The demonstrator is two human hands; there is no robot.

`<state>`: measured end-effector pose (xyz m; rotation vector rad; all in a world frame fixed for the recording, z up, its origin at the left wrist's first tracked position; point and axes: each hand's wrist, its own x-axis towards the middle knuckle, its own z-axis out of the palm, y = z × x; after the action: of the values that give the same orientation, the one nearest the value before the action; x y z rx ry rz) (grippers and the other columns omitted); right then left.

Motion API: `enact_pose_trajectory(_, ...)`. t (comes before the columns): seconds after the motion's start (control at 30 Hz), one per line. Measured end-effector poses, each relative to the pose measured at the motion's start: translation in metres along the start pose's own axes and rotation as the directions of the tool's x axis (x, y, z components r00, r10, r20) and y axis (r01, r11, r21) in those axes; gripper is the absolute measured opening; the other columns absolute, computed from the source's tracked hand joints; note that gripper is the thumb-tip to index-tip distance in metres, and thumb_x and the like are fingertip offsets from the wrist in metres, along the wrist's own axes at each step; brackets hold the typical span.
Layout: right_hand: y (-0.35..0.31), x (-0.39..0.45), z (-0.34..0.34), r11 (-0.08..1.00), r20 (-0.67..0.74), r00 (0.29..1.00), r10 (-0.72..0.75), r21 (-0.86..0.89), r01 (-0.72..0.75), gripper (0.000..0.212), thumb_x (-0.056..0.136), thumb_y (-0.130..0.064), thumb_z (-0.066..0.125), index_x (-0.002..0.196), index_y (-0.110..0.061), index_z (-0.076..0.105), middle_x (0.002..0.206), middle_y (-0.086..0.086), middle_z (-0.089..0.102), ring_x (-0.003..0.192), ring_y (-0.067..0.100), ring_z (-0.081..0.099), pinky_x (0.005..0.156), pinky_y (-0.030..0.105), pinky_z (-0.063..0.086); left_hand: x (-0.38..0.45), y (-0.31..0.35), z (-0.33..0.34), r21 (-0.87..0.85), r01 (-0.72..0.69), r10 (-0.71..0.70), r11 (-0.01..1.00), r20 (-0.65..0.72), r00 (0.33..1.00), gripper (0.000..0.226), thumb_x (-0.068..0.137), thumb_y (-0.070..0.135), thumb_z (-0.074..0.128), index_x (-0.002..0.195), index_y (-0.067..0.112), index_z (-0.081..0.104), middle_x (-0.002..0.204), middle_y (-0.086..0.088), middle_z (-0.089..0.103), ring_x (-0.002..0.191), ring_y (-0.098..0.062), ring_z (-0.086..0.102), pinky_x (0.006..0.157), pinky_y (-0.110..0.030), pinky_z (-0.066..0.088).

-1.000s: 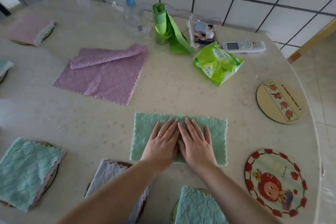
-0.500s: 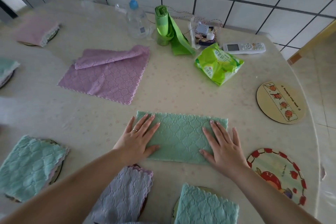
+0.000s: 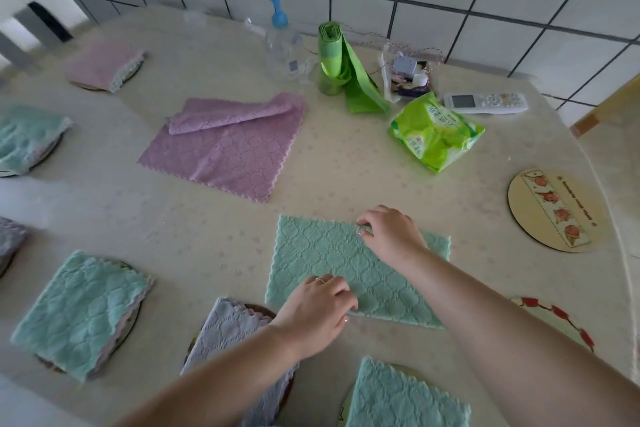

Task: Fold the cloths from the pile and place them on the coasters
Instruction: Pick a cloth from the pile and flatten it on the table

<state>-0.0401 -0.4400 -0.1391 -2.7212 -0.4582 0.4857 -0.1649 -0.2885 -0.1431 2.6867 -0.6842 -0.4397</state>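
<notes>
**Both hands pinch the half-folded green cloth at its middle**

A mint-green cloth (image 3: 322, 253) lies as a long rectangle on the cream table (image 3: 104, 211), in front of the person. The right hand (image 3: 391, 232) sits at the middle of the far edge, fingers curled, thumb and fingertips pinching the cloth's hem. The left hand (image 3: 317, 308) sits at the middle of the near edge (a ring shows on one finger), its fingers bent and gripping the cloth there.

Beyond it, a purple cloth (image 3: 225, 152) lies open with its far edge flopped over. Folded cloths already rest on coasters: a green one (image 3: 79, 312) at near left, a lavender one (image 3: 228, 329) under the left forearm, another green one (image 3: 405, 399) at the bottom edge, a pink one (image 3: 104, 64) far left.

Two coasters are bare: a round beige coaster (image 3: 550, 208) at right and a red-rimmed coaster (image 3: 568, 322) partly hidden by the right forearm. Along the tiled wall stand a pump bottle (image 3: 282, 45), a roll of green bags (image 3: 337, 62), a green packet (image 3: 434, 133) and a remote control (image 3: 485, 102).
</notes>
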Motion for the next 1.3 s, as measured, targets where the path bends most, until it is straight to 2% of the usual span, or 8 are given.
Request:
enact_pose_trajectory(0.23, -0.001, 0.009, -0.002, 0.99, 0.125, 0.992, 0.024, -0.143, -0.005, 0.032, 0.088, -0.033, 0.057, 0.116, -0.017, 0.057, 0.122, 0.002, 0.059, 0.113, 0.024, 0.051, 0.098, 0.038, 0.038, 0.004, 0.002, 0.004, -0.009, 0.051, -0.051, 0.999, -0.064, 0.997, 0.02, 0.092, 0.02, 0.044, 0.105, 0.019, 0.059, 0.107, 0.002, 0.058, 0.099, -0.017, 0.055, 0.09, -0.033, 0.044)
enact_pose_trajectory(0.37, 0.006, 0.003, -0.008, 1.0, 0.056, 0.998, 0.017, -0.01, -0.017, 0.029, 0.089, -0.031, 0.056, 0.113, -0.015, 0.058, 0.118, 0.002, 0.061, 0.108, 0.022, 0.054, 0.09, 0.033, 0.04, 0.004, -0.003, -0.006, -0.005, 0.05, -0.05, 0.999, -0.095, 0.994, 0.02, 0.094, 0.022, 0.044, 0.104, 0.021, 0.061, 0.104, 0.005, 0.056, 0.096, -0.014, 0.052, 0.09, -0.032, 0.042)
enact_pose_trajectory(0.53, 0.026, -0.007, -0.018, 0.965, 0.004, 0.976, 0.219, 0.146, -0.218, 0.034, 0.088, -0.037, 0.056, 0.114, -0.016, 0.057, 0.113, 0.006, 0.064, 0.102, 0.028, 0.058, 0.08, 0.031, 0.043, 0.013, -0.03, -0.031, 0.004, 0.136, -0.133, 0.991, -0.183, 0.974, 0.016, 0.093, 0.025, 0.048, 0.102, 0.026, 0.062, 0.101, 0.012, 0.06, 0.098, -0.01, 0.053, 0.095, -0.03, 0.039)
enact_pose_trajectory(0.77, 0.035, -0.019, -0.008, 0.881, 0.046, 0.922, 0.383, 0.283, -0.38, 0.026, 0.086, -0.043, 0.057, 0.096, -0.019, 0.058, 0.092, 0.003, 0.063, 0.088, 0.027, 0.06, 0.071, 0.033, 0.045, 0.064, -0.07, -0.065, 0.18, 0.252, -0.23, 0.951, -0.131, 0.964, 0.022, 0.09, 0.02, 0.048, 0.102, 0.03, 0.063, 0.099, 0.007, 0.059, 0.1, -0.017, 0.053, 0.088, -0.033, 0.037)
enact_pose_trajectory(0.93, 0.029, -0.033, 0.0, 0.829, 0.004, 0.923, 0.386, 0.437, -0.349, 0.023, 0.086, -0.035, 0.059, 0.102, -0.022, 0.049, 0.082, -0.007, 0.056, 0.079, 0.02, 0.057, 0.065, 0.028, 0.042, 0.063, -0.07, -0.057, 0.161, 0.223, -0.201, 0.961, -0.144, 0.969, 0.023, 0.09, 0.018, 0.049, 0.106, 0.028, 0.062, 0.105, 0.005, 0.057, 0.105, -0.018, 0.052, 0.092, -0.034, 0.039)
enact_pose_trajectory(1.03, 0.028, -0.049, 0.008, 0.784, -0.037, 0.942, 0.334, 0.565, -0.256, 0.044, 0.084, -0.027, 0.064, 0.121, -0.025, 0.04, 0.083, -0.009, 0.056, 0.077, 0.016, 0.058, 0.066, 0.028, 0.046, 0.048, -0.073, -0.045, 0.23, 0.091, -0.044, 0.969, -0.2, 0.979, 0.03, 0.081, 0.018, 0.064, 0.109, 0.031, 0.064, 0.121, 0.001, 0.056, 0.119, -0.023, 0.05, 0.101, -0.044, 0.042)
enact_pose_trajectory(1.17, 0.022, -0.074, 0.016, 0.674, 0.031, 0.976, 0.218, 0.718, -0.173, 0.079, 0.086, -0.014, 0.063, 0.141, -0.043, 0.015, 0.097, -0.018, 0.051, 0.071, 0.009, 0.057, 0.067, 0.025, 0.052, 0.033, -0.078, -0.029, 0.282, -0.083, 0.109, 0.956, -0.081, 0.991, 0.052, 0.083, 0.016, 0.062, 0.132, 0.027, 0.049, 0.146, 0.0, 0.04, 0.136, -0.021, 0.036, 0.109, -0.043, 0.016)
enact_pose_trajectory(1.3, 0.017, -0.084, 0.013, 0.706, 0.173, 0.98, 0.099, 0.682, -0.192, 0.051, 0.09, -0.013, 0.058, 0.136, -0.029, 0.043, 0.113, -0.021, 0.051, 0.092, 0.0, 0.052, 0.078, 0.01, 0.041, 0.028, -0.076, -0.027, 0.26, -0.036, 0.022, 0.965, 0.054, 0.998, 0.061, 0.092, 0.025, 0.048, 0.146, 0.03, 0.02, 0.157, 0.002, 0.008, 0.145, -0.016, 0.003, 0.115, -0.04, -0.002)
